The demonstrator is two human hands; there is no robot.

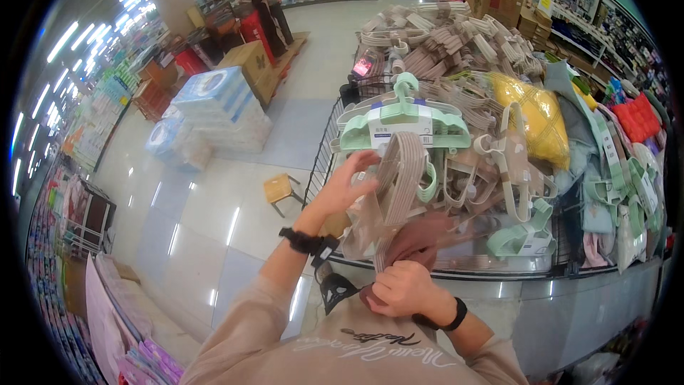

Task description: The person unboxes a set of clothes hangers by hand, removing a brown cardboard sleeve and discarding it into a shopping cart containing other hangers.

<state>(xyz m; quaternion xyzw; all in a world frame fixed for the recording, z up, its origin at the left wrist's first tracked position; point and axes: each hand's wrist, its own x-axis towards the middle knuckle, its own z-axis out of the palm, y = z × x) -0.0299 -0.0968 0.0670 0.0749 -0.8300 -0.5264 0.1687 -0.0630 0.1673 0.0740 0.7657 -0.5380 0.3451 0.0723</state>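
My left hand [355,182], fingers apart, is beside a bundle of beige plastic clothes hangers [403,176]; I cannot tell if it touches them. Below, close to my chest, my right hand [401,289] is closed on a reddish-brown cloth [419,243]. The cloth overlaps the bundle's lower end, so whether this hand also grips the hangers is hidden. Just beyond lies a pack of mint-green hangers [406,117] with a white printed card sleeve. More beige hangers [513,166] rest to its right, and another green pack [526,235] lies near the front edge.
A black wire bin [323,152] holds the goods, with a large heap of beige hangers [454,43] behind. A yellow cushion [529,117] in plastic lies at right. On the left floor are a small wooden stool [280,190], wrapped white-and-blue packs [224,101] and a carton [248,67].
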